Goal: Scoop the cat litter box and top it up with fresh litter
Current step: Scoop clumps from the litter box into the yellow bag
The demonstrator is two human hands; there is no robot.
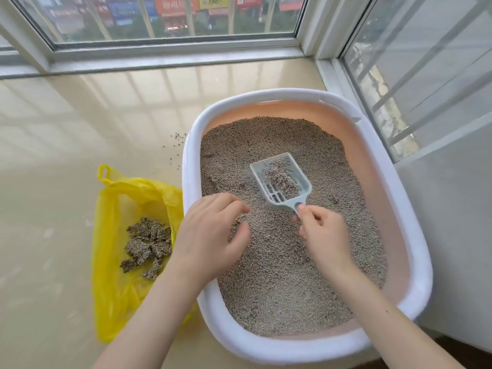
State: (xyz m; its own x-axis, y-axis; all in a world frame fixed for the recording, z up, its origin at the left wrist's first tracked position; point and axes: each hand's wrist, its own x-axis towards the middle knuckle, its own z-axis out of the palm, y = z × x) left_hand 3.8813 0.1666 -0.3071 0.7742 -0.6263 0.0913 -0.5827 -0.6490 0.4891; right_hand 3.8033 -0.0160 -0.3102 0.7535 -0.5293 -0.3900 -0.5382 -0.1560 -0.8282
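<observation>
Two hands are at work over the litter box (pixel 415 296), a wide white-rimmed tray with a peach inner wall that sits on the floor in the corner under the windows and spreads out ahead of and beneath both wrists. Its grey litter (pixel 279 275) lies fairly deep and churned, so topping up looks to me not yet begun; no fresh litter bag is in view. Out to the left of the left hand, touching the box rim, lies a yellow plastic bag (pixel 111 288) with a heap of dark clumps (pixel 149 247) already dropped on it, so I judge the scooping well under way but unfinished. Just ahead of the right hand, the pale blue slotted scoop (pixel 282 179) is held low over the litter with one more clump (pixel 281 177) resting in it, waiting to go to the bag. The right hand (pixel 323 235) grips the scoop's handle, thumb laid on top, forearm reaching in from the near rim. The left hand (pixel 213 235) hovers palm down above the litter, fingers loosely bent, holding nothing that I can see. A few stray grains (pixel 179 137) dot the floor beyond the left hand.
</observation>
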